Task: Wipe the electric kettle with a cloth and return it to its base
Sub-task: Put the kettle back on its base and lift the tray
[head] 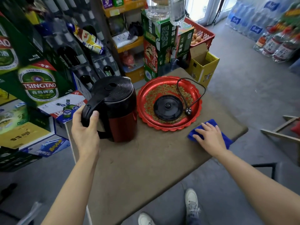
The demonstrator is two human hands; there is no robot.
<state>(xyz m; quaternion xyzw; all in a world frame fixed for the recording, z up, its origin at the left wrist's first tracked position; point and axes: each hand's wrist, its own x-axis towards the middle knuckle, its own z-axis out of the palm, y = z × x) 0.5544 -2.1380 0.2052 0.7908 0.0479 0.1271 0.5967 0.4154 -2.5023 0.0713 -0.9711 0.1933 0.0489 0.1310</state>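
The electric kettle (121,114), dark red with a black ribbed lid and black handle, stands upright on the brown table (146,163) at its left side. My left hand (85,127) is wrapped around the kettle's handle. The black round base (168,106) lies in a red ornate tray (168,125) to the right of the kettle, its cord and plug (188,111) curled in the tray. A folded blue cloth (209,124) lies near the table's right edge, and my right hand (209,137) rests flat on top of it, fingers spread.
Beer cartons (39,88) and bottle crates are stacked close along the left. Green cartons (160,46), a yellow box (203,65) and a red egg crate (203,33) stand behind the table. Water packs (259,26) line the far right. A wooden frame (282,130) sits beside the right edge.
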